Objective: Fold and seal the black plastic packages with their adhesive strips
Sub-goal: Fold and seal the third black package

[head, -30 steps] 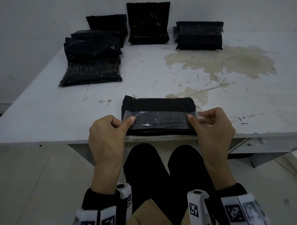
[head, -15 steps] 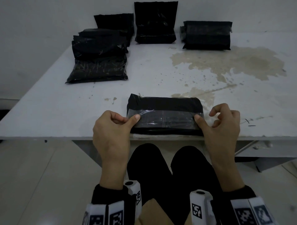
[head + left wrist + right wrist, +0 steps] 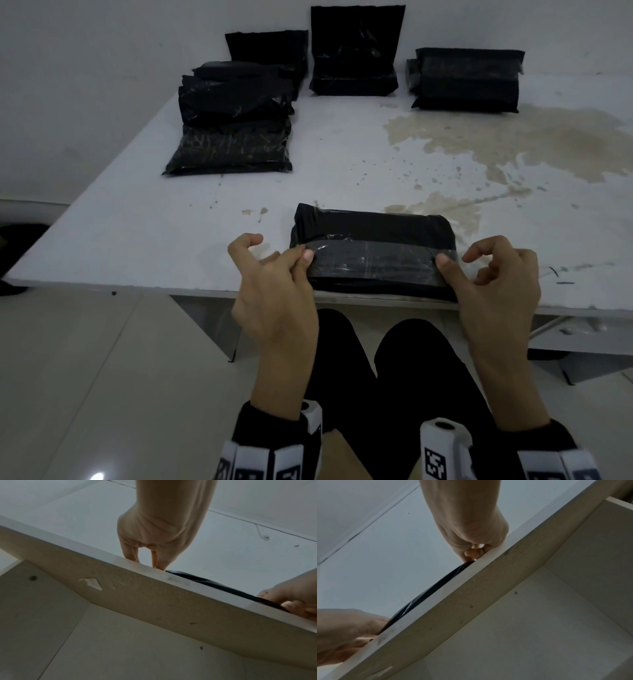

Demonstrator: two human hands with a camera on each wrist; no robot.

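Both our hands sit at the near edge of the table [image 3: 102,240], one at each end of the folded package [image 3: 373,236]. Our left hand [image 3: 274,294] reaches up over the edge with the wrist below the tabletop; its thumb tip presses the left end of the shiny strip [image 3: 370,255] that runs across the package, a finger meets the thumb there in a pinch, and the forefinger curls free above the table. Our right hand [image 3: 496,287] mirrors it: the thumb tip presses the strip's right end, while the other fingers are bent loosely and hold nothing. The package lies flat between the two thumbs, its near side almost flush with the table edge. From the left wrist view we see only its thin black rim [image 3: 214,584] over the edge, and whether the fingers grip it there we cannot tell. Farther back lie more packages [image 3: 233,137], well apart from our hands.
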